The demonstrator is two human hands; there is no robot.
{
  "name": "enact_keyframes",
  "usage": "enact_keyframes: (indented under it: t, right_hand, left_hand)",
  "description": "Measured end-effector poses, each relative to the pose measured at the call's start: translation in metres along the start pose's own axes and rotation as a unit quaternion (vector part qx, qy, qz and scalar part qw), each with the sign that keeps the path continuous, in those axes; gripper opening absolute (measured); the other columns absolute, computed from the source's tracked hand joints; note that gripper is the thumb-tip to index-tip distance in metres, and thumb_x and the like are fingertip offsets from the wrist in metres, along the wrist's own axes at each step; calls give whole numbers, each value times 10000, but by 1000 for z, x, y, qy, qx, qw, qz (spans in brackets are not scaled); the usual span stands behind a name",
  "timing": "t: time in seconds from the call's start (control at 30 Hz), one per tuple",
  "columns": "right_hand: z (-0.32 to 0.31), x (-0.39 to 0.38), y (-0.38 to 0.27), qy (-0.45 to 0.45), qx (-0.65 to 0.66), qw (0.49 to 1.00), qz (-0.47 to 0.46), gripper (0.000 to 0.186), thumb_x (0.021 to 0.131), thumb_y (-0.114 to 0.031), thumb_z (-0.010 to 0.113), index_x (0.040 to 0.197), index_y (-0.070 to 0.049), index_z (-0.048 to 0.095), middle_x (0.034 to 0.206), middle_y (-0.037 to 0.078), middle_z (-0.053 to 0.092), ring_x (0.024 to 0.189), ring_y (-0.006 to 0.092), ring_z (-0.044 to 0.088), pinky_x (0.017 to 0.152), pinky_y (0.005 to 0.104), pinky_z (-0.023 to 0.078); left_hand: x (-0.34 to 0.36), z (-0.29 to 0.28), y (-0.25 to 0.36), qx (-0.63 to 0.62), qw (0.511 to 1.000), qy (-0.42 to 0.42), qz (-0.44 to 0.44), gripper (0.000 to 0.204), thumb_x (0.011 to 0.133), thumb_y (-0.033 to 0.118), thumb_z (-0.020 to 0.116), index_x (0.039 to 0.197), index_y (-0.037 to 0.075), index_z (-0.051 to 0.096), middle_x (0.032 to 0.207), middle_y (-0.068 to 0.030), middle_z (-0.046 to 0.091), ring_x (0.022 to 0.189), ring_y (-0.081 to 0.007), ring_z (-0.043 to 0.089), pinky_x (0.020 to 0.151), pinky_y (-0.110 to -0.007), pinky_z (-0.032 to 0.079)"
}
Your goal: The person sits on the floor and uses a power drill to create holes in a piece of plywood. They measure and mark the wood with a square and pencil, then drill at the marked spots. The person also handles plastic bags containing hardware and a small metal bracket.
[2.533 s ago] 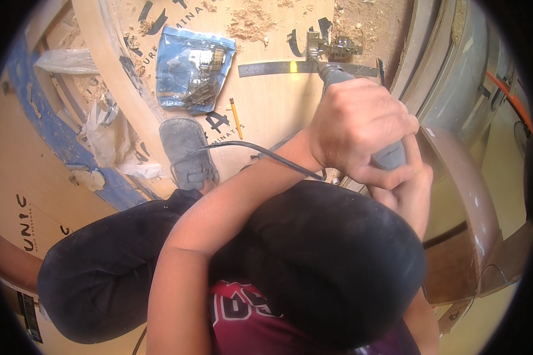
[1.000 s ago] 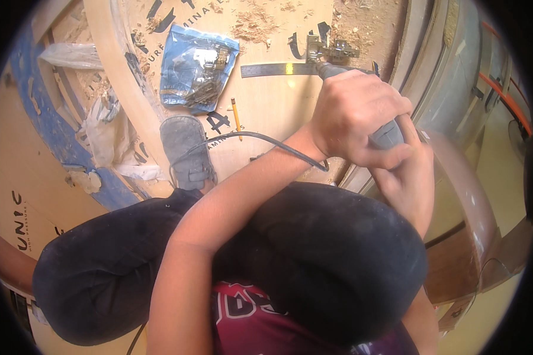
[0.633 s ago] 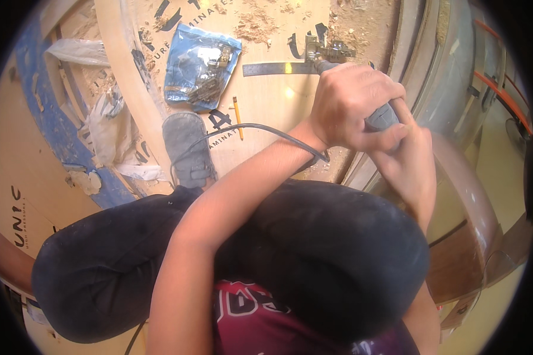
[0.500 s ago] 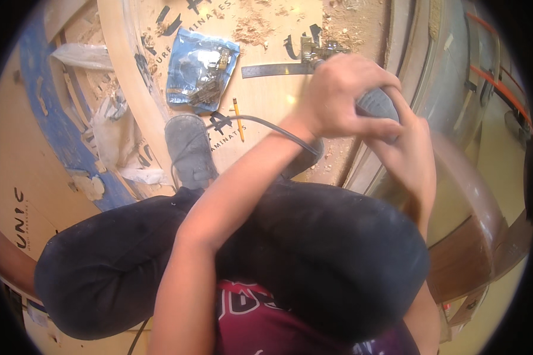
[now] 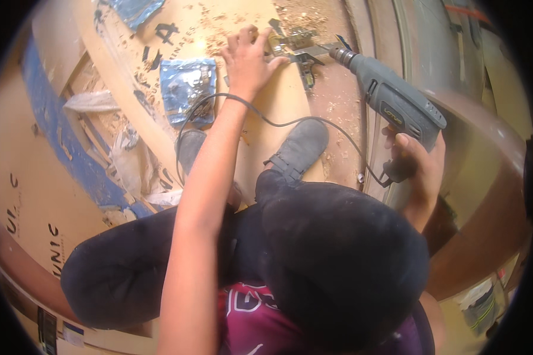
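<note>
My right hand [image 5: 417, 151] is shut on the handle of a grey corded drill [image 5: 397, 97], whose chuck points up-left toward a metal hinge [image 5: 302, 38] and a strip like a steel ruler [image 5: 320, 50] among dark offcuts. My left hand [image 5: 249, 59] is spread open just left of the hinge, fingertips over the plywood board [image 5: 213, 23]; whether they touch anything there is unclear. A blue packet [image 5: 186, 89] with metal parts lies below-left of that hand. The black cord [image 5: 290, 123] arches near my left wrist and loops back to the drill.
Another blue packet [image 5: 133, 12] lies at the top left. Wood shavings, blue sheeting [image 5: 83, 160] and crumpled white plastic [image 5: 130, 160] lie leftward. Curved panels [image 5: 450, 53] line the right side. My grey shoes [image 5: 296, 148] rest on the board below the hinge.
My left hand has left the drill and moved up-left, opening by the hinge. The drill has come away rightward in my right hand alone. The view has shifted, revealing my other shoe.
</note>
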State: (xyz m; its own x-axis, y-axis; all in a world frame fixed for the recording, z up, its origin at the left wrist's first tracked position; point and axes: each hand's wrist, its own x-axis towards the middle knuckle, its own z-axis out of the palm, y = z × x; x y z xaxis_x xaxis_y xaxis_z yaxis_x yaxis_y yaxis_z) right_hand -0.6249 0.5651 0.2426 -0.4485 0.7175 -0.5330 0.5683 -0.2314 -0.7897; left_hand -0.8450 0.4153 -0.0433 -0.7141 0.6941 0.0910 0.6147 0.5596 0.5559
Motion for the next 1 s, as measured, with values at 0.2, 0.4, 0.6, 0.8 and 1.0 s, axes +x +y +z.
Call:
enact_keyframes:
  t: [0.2,0.4,0.6,0.8,1.0]
  right_hand:
    - [-6,-23,40,39,38,998,32,631,831,-252,822,1331,62,600,1010,207,759,779,204,714,649,298,550]
    - [-13,-31,77,31,170,985,17,507,908,-86,747,1340,104,562,1028,279,746,792,252,743,636,324,575]
    - [-18,-33,97,55,225,973,0,478,948,-114,718,1327,129,560,1040,305,728,780,263,727,624,301,575]
    - [-25,-21,104,32,241,970,-6,500,981,-163,724,1351,121,542,1041,278,705,789,263,716,619,291,577]
    - [-35,-7,132,12,349,935,58,485,1003,-196,714,1343,111,555,1053,264,699,814,262,712,625,293,571]
  left_hand:
    - [5,9,2,17,999,21,43,550,800,563,860,1247,255,772,1263,3,603,1198,-277,488,973,-498,363]
    - [-1,11,7,58,994,6,89,573,856,502,833,1348,235,715,1335,-48,591,1221,-290,513,986,-497,395]
    - [-22,21,28,30,997,-19,74,660,900,438,812,1445,122,614,1382,-86,534,1245,-282,479,1014,-464,403]
    - [-25,22,25,48,992,-15,115,361,908,345,776,1083,52,659,1225,-91,568,1177,-292,525,934,-445,448]
    - [3,5,33,92,983,-103,118,268,936,270,741,1019,22,684,1112,-143,605,1106,-308,603,928,-442,461]
